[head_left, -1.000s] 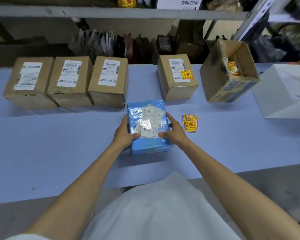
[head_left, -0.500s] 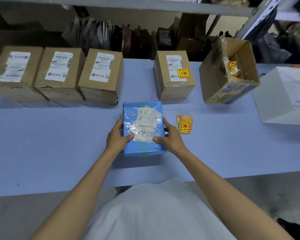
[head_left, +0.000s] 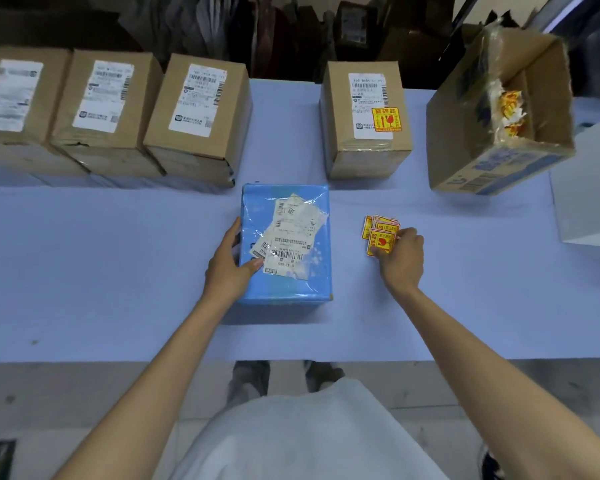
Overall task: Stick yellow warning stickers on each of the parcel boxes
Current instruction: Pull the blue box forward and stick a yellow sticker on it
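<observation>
A blue-wrapped parcel (head_left: 291, 275) with a crumpled white label lies flat in the middle of the table. My left hand (head_left: 230, 263) holds its left edge, thumb on top near the label. My right hand (head_left: 400, 259) is off the parcel and pinches the top sticker of a small pile of yellow warning stickers (head_left: 380, 233) to the parcel's right. A brown box with a yellow sticker (head_left: 366, 119) stands behind the parcel. Three brown boxes (head_left: 111, 112) with only white labels stand in a row at the back left.
An open cardboard carton (head_left: 492, 150) holding sticker scraps leans at the back right. A white box (head_left: 589, 195) sits at the right edge. The table (head_left: 118, 265) has a light blue cover; its front edge runs near my body. Dark shelves with bags stand behind.
My right hand left the parcel's right side and moved right onto the sticker pile. My left hand stayed on the parcel. The camera tilted further down.
</observation>
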`<state>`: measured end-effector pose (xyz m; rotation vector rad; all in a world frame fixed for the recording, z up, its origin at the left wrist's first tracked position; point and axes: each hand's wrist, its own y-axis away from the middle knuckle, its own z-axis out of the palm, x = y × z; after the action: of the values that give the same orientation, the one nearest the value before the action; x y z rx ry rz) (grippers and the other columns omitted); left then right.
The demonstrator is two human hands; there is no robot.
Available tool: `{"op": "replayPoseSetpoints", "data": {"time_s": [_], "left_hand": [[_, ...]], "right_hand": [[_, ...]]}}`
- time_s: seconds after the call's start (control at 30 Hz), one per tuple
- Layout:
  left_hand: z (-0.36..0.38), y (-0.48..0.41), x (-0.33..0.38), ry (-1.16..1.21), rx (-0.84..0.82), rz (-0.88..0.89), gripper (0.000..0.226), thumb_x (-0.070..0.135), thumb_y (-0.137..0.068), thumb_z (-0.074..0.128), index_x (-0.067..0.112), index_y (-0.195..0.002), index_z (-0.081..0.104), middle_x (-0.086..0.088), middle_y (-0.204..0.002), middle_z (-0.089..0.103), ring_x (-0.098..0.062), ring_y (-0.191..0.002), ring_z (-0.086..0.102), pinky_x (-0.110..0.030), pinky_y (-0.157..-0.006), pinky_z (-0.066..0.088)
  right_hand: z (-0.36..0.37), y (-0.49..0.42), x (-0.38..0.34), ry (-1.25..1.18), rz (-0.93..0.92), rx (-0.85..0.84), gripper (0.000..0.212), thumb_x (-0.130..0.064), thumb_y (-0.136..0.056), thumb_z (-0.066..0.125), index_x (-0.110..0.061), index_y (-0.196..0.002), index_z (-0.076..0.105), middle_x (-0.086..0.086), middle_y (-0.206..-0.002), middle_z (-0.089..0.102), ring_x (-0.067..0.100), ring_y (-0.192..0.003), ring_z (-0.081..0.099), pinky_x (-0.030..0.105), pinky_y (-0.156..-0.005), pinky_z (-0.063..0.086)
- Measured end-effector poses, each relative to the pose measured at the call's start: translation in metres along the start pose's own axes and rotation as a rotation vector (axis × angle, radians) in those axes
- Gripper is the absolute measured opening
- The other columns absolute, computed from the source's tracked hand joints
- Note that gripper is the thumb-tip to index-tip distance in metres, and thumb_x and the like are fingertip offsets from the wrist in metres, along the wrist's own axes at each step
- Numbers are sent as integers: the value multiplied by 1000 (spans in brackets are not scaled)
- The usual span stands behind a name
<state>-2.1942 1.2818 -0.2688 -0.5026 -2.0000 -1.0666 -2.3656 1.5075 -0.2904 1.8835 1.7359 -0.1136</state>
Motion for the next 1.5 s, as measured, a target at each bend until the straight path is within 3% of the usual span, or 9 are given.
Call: {"op": "replayPoseSetpoints", "data": {"time_s": [0.37, 0.53, 0.63, 0.7, 0.87, 0.97, 1.17, 1.33, 1.5], "left_hand": [[0, 1, 2, -1, 8, -19, 82, 5, -84, 69, 36, -148, 28, 0, -143, 46, -24, -122, 54, -48, -101, 47], [2, 5, 16, -100, 56, -39, 87, 3, -80, 72, 26, -150, 25, -8, -146, 39, -26, -129, 45, -38, -106, 40], [12, 14, 36, -308, 256, 190, 71, -2, -76, 66, 17, -140, 39, -10, -131, 43, -27, -123, 40, -25, -97, 32], [23, 17, 51, -234, 215, 303, 49, -2, -78, 60, 16, -124, 53, -5, -114, 55, -23, -106, 54, -27, -92, 43], [32, 14, 79, 167, -38, 110, 7, 16, -91, 60, 16, -98, 62, -2, -93, 64, -23, -84, 66, -28, -69, 56], [23, 9, 78, 161, -3, 161, 4, 12, -90, 61, 10, -92, 64, -2, -86, 64, -20, -78, 62, -33, -76, 53], [5, 6, 75, 175, -29, 156, 14, 3, -84, 65, 17, -80, 64, -4, -72, 65, -11, -56, 62, -22, -61, 52], [-4, -3, 81, 38, -82, 193, 13, 5, -83, 66, 16, -75, 67, -9, -72, 70, -16, -59, 67, -29, -66, 58], [-8, -10, 92, -154, -145, 225, 6, 8, -83, 64, 8, -80, 69, -8, -69, 71, -11, -54, 67, -17, -52, 50]], "right_hand": [[-10, 1, 2, -273, 224, 39, 49, -19, -71, 82, -9, -111, 56, 9, -106, 64, 30, -98, 60, 38, -78, 46], [-15, 11, -7, -431, 150, 5, 20, -16, -72, 77, -8, -85, 64, 7, -79, 59, 28, -77, 55, 36, -67, 45], [-15, 22, -32, -668, 118, -124, 14, -5, -75, 73, -4, -87, 66, 6, -79, 59, 24, -73, 58, 37, -67, 58], [-16, 36, -57, -802, 68, -247, 10, 2, -79, 68, -2, -86, 63, 5, -73, 61, 21, -65, 61, 25, -58, 58], [-20, 68, -105, -865, -116, -419, 16, 3, -79, 70, -3, -90, 63, 10, -81, 71, 18, -67, 69, 30, -67, 60], [-19, 73, -114, -867, -184, -479, 18, 6, -80, 69, 0, -94, 60, 11, -80, 71, 15, -62, 70, 25, -60, 59], [-15, 72, -118, -833, -202, -475, 20, 8, -79, 69, 1, -95, 58, 7, -78, 70, 9, -58, 68, 20, -53, 56], [-18, 67, -119, -819, -250, -468, 17, 9, -80, 67, 0, -91, 57, 6, -76, 68, 12, -60, 68, 21, -54, 56], [-21, 59, -122, -781, -274, -436, 16, 4, -81, 69, -6, -89, 59, 2, -82, 68, 10, -68, 67, 21, -59, 57]]}}
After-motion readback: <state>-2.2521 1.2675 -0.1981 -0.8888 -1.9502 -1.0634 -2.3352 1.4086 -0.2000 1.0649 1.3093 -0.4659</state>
